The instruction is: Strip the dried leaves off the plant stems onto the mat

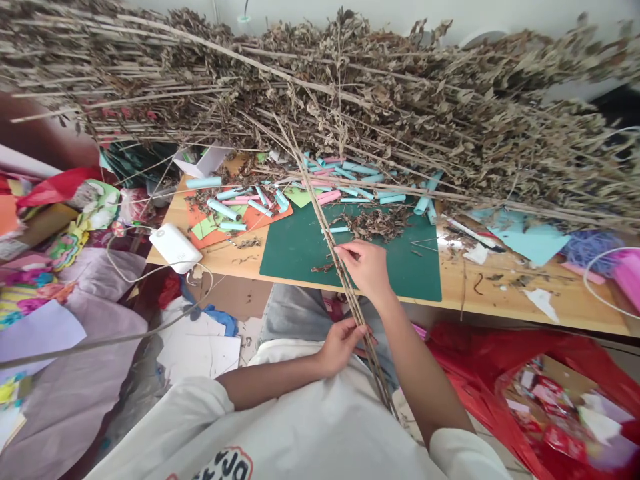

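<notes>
Several long, thin dried stems (327, 233) slant from the pile at the back down across the table edge to my right side. My left hand (341, 347) is wrapped round them low down, close to my shirt. Higher up, my right hand (367, 268) pinches at the same stems with thumb and forefinger, over the front of the green cutting mat (285, 250). Crumbled dry leaves (380, 223) lie on the mat beyond my right hand. Blue and pink paper tubes (360, 170) are scattered behind them.
A big heap of dried leafy stalks (320, 87) spans the table's back. A white power bank (175, 247) with a cable sits at the wooden table's (520, 300) left edge. Red bag (465, 353) of scraps stands at right; cloth and paper clutter (95, 300) lies left.
</notes>
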Demonstrator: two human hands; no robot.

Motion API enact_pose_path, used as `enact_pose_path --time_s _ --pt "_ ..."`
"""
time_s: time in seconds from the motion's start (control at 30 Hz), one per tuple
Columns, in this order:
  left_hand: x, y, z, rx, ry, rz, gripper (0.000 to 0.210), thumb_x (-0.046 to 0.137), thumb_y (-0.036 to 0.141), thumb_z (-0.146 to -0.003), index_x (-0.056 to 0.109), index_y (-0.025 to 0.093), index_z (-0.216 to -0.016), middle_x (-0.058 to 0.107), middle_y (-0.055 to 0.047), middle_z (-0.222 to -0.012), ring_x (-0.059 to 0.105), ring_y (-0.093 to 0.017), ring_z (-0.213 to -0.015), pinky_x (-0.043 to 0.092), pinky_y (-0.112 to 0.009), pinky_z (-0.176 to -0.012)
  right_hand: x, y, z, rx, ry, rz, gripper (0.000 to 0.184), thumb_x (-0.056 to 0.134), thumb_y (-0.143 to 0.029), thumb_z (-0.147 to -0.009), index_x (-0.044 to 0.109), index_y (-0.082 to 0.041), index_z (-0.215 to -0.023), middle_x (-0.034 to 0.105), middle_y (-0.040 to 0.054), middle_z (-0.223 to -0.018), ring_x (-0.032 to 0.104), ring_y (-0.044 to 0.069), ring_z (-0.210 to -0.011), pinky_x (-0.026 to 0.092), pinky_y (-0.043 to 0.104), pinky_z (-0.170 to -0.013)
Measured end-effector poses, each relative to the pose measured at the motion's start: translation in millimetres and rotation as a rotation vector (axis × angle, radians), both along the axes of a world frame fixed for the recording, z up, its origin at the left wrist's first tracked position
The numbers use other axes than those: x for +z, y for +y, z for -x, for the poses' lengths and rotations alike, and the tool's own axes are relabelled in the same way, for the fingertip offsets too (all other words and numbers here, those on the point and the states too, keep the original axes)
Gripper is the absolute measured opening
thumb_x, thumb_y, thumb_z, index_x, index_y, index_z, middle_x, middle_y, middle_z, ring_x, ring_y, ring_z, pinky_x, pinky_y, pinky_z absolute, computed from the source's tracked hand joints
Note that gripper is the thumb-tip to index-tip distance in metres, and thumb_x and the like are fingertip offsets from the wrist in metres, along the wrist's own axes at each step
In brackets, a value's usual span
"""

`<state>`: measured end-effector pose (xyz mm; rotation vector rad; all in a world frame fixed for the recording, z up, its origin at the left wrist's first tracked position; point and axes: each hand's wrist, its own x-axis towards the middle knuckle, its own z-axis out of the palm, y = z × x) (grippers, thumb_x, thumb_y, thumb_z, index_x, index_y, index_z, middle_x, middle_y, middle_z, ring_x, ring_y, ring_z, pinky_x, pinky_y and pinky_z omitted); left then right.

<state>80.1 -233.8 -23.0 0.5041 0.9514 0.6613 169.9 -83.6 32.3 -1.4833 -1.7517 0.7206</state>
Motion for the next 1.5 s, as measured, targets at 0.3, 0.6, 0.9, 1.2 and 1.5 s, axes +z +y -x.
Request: enact_pose_path --time_s 0.3,0.6,0.9,1.2,1.5 --pt "-1.2 2 0 0.03 0.004 -0.006 0.057 0.071 0.066 -0.072 0.061 0.012 -0.088 0.068 -0.006 -0.08 0.064 -0.018 -0.074 0.059 -0.032 -0.061 7.7 7 -6 0.07 -0.175 -0.135 0.029 0.05 -0.034 -0.095 0.064 -0.02 -0.075 0.064 0.0027 -0.073 0.057 0.015 -0.069 0.04 0.026 -0.067" --pt "0.3 3 1 0.024 0.019 -0.002 0.06 0.071 0.068 -0.07 0.062 0.011 -0.09 0.068 -0.006 -0.079 0.064 -0.019 -0.077 0.06 -0.031 -0.062 -21.4 23 -23 -0.223 -0.128 -0.094 0.031 0.05 -0.034 -0.092 0.07 -0.015 -0.107 0.073 0.0098 -0.094 0.065 0.019 -0.074 0.052 0.032 -0.074" --pt "-2.3 4 2 0.019 0.024 -0.057 0.057 0.07 0.063 -0.074 0.068 0.009 -0.091 0.064 -0.005 -0.08 0.062 -0.018 -0.075 0.06 -0.031 -0.06 -4.1 -46 -15 0.139 -0.295 -0.208 0.03 0.061 -0.037 -0.091 0.069 -0.023 -0.115 0.064 0.0076 -0.097 0.061 0.019 -0.088 0.052 0.031 -0.081" --pt "2.5 5 1 0.04 0.047 -0.041 0.058 0.074 0.064 -0.07 0.068 0.009 -0.085 0.064 -0.004 -0.076 0.062 -0.016 -0.07 0.059 -0.028 -0.055 -9.3 -31 -12 -0.044 0.112 -0.029 0.023 0.054 -0.037 -0.094 0.065 -0.019 -0.087 0.065 0.0021 -0.078 0.059 0.013 -0.068 0.048 0.025 -0.066" --pt "0.0 -2 4 0.018 0.049 -0.044 0.058 0.07 0.065 -0.074 0.067 0.009 -0.092 0.067 -0.005 -0.081 0.064 -0.017 -0.073 0.059 -0.029 -0.06 -23.6 4 -25 -0.06 -0.465 -0.176 0.036 0.05 -0.035 -0.095 0.065 -0.017 -0.122 0.063 0.0118 -0.097 0.057 0.023 -0.092 0.048 0.034 -0.077"
